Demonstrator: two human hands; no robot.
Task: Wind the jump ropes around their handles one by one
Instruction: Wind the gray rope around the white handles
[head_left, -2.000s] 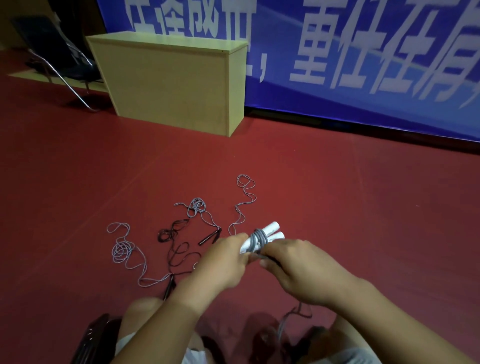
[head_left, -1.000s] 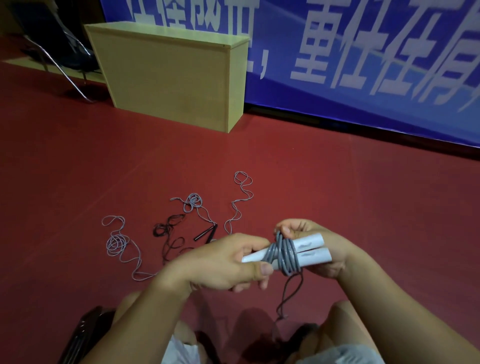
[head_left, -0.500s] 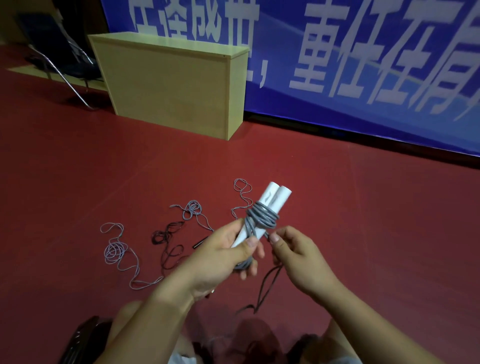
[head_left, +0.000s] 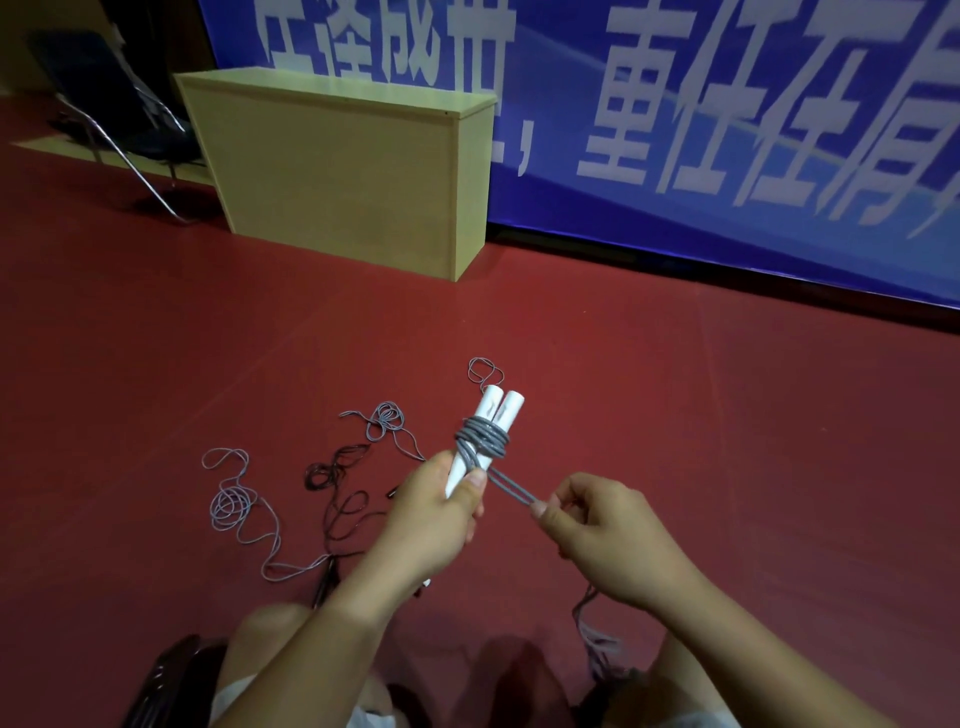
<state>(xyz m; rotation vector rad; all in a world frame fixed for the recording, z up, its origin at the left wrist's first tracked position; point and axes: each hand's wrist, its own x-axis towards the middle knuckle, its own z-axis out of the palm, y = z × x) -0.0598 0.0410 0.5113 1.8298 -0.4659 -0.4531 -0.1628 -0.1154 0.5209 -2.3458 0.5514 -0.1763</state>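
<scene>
left hand (head_left: 436, 519) grips two white handles (head_left: 488, 431) tight, up in the air over the red floor (head_left: 727, 441) | right hand (head_left: 597, 525) pinches the grey rope (head_left: 511, 488) doubled | tip: pull snug, keep turns side by side, don't let go

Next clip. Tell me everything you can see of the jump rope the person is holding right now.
The jump rope has two white cylindrical handles, plastic by the look, held side by side and tilted up and away. Grey cord is coiled in several turns round both handles near their upper part. The left hand grips the lower ends of the handles, thumb against them. From the coil a doubled strand runs taut down to the right hand, which pinches its end. The whole rope is held above the red floor.
</scene>
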